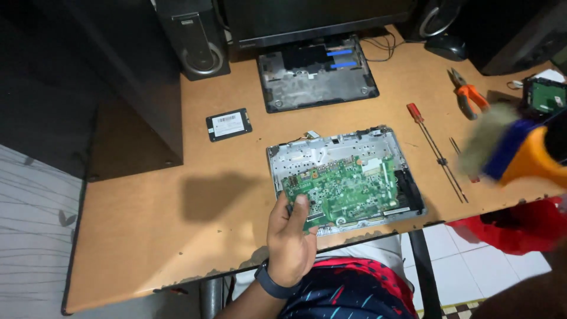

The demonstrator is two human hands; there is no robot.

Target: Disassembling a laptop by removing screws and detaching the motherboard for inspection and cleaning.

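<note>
On the wooden desk (177,236) in front of me lies an opened laptop base (345,177), its silver tray facing up with the green circuit board (339,189) seated inside it. My left hand (290,236) grips the near left corner of that board: the thumb presses on its top face and the fingers curl under the edge, so the board sits directly beyond and to the right of my knuckles. A dark band (273,285) wraps that wrist.

At the right edge of the view, a blurred brush (508,150) with pale bristles, a blue collar and an orange handle hangs above the desk, well apart from the board; my right hand is not clearly visible on it, so I cannot tell its grip.

Beyond the base lies the removed dark bottom cover (316,74). 1 flat black drive (228,124) rests to the left, 1 red-handled screwdriver (434,147) and orange pliers (468,94) to the right.
</note>
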